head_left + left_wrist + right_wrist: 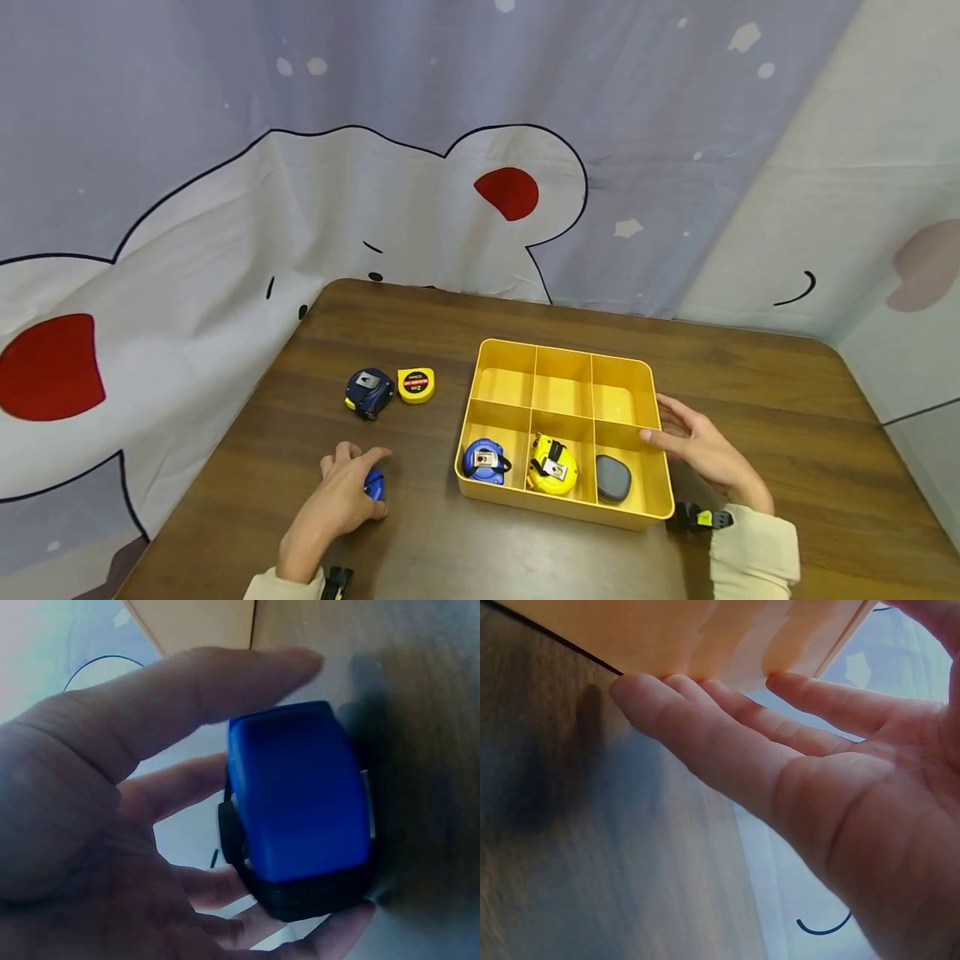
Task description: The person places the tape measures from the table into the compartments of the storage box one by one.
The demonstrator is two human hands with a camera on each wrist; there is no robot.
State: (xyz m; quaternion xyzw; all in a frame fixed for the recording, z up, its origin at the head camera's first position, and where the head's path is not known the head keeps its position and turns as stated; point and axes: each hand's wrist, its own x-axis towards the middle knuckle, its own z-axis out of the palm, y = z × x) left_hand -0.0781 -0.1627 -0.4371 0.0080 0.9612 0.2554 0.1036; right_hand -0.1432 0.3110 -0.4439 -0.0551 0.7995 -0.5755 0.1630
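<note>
The left hand (341,492) has its fingers curled around a small blue tape measure (373,484) sitting on the wooden table (465,558), left of the yellow divided tray (645,510). In the left wrist view the grip looks loose-ish, thumb on top and fingers underneath, so the rounded case could probably roll out if it's lifted fast.

The right hand (697,450) is flat, fingers straight, resting against the tray's right wall. A shove there could slide the tray.

Front row of the tray is full: blue tape (485,461), yellow tape (552,465), grey case (613,477). The back three slots are free. Two more tapes, a dark blue one (369,392) and a yellow one (416,385), sit farther back, well apart from the hand. There's bare table between the hand and the tray; the table edge is near the wrist.
</note>
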